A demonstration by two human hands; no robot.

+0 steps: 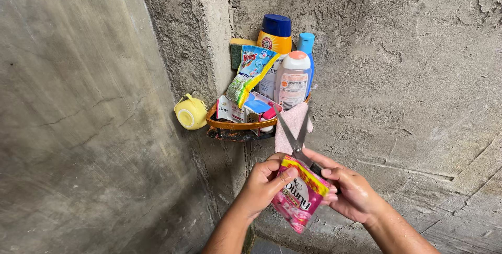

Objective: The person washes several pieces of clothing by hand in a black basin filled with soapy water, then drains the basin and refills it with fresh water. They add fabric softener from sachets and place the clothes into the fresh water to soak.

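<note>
My left hand (261,183) pinches the top left corner of a small pink sachet (299,201) that has a yellow and red strip along its top. My right hand (351,191) grips the handles of a pair of scissors (294,138). The blades are apart and point upward, just above the sachet's top edge. Both hands are low in the middle of the head view, in front of a rough concrete corner.
A brown corner shelf (230,124) on the wall holds several bottles (293,78), a green and yellow sachet (250,73), small boxes and a pink cloth (293,123) hanging over its rim. A yellow brush (191,111) hangs left of it. Bare concrete walls (78,102) stand on both sides.
</note>
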